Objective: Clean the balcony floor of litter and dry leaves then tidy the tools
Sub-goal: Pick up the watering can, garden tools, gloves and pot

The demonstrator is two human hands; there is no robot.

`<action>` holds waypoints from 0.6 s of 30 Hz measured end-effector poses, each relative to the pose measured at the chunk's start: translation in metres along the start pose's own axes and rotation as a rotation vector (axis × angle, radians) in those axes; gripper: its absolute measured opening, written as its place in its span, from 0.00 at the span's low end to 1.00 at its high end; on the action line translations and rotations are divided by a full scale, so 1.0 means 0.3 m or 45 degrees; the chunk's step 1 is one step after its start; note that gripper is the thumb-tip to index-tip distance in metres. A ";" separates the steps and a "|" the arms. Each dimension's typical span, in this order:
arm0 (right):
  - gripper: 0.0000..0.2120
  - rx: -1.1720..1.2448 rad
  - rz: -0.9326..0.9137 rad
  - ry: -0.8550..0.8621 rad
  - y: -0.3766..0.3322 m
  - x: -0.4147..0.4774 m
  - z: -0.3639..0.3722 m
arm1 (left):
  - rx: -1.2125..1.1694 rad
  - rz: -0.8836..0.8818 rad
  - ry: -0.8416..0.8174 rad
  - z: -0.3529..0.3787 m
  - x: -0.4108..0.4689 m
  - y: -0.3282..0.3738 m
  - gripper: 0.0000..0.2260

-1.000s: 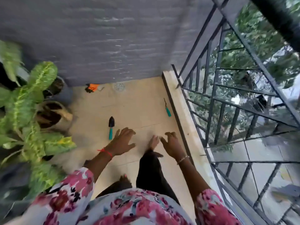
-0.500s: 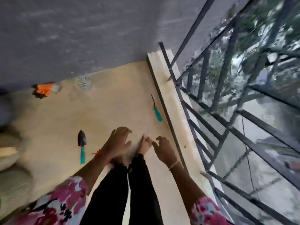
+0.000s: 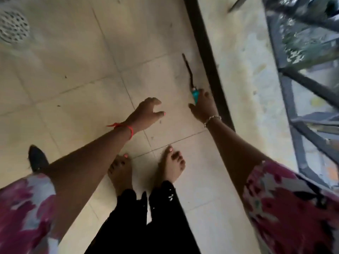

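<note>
A thin hand tool [image 3: 189, 72] with a dark metal shaft and a teal handle lies on the cream tiled floor [image 3: 82, 74], next to the dark strip of the curb. My right hand [image 3: 204, 105] is down on the teal handle and covers most of it; the blur hides whether the fingers have closed around it. Left of it, my left hand [image 3: 146, 112] hovers above the tiles with curled, spread fingers and holds nothing. The black blade of a small trowel [image 3: 37, 160] shows at the left; my left forearm hides its handle.
A round drain grate [image 3: 13, 28] sits in the floor at the top left. A raised pale ledge [image 3: 244, 70] and a dark metal railing [image 3: 302, 92] bound the right side. My bare feet [image 3: 171, 165] stand on the tiles below my hands.
I have bent lower and closer to the floor. My right hand has travelled forward and right onto the teal handle. The plants and the orange item have left the view.
</note>
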State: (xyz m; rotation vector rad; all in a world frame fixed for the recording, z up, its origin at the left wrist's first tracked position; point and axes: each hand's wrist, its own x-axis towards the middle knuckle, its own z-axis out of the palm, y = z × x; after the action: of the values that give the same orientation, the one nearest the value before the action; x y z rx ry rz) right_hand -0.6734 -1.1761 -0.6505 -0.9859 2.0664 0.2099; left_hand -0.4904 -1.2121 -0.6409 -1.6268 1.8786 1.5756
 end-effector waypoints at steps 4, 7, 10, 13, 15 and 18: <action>0.28 -0.004 0.047 0.030 0.008 0.105 0.056 | -0.106 -0.022 -0.024 0.004 0.047 -0.057 0.16; 0.22 0.091 0.117 -0.011 0.003 0.091 0.065 | -0.164 -0.074 -0.022 -0.026 0.021 -0.070 0.15; 0.19 0.222 0.151 -0.088 -0.049 -0.007 0.022 | -0.253 -0.137 0.007 -0.078 -0.024 -0.015 0.13; 0.20 0.328 0.053 -0.119 -0.125 -0.131 -0.077 | -0.428 -0.179 0.009 -0.152 -0.086 0.120 0.14; 0.21 0.373 -0.034 -0.115 -0.222 -0.260 -0.265 | -0.556 -0.178 -0.026 -0.288 -0.183 0.293 0.16; 0.23 0.469 -0.129 -0.092 -0.337 -0.452 -0.489 | -0.795 -0.170 -0.097 -0.450 -0.348 0.512 0.17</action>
State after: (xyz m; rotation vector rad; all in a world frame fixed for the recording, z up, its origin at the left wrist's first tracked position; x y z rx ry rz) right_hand -0.6416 -1.2341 -0.4366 -0.8381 1.8945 -0.1807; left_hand -0.5128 -1.2828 -0.4238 -1.8224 1.2678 2.2678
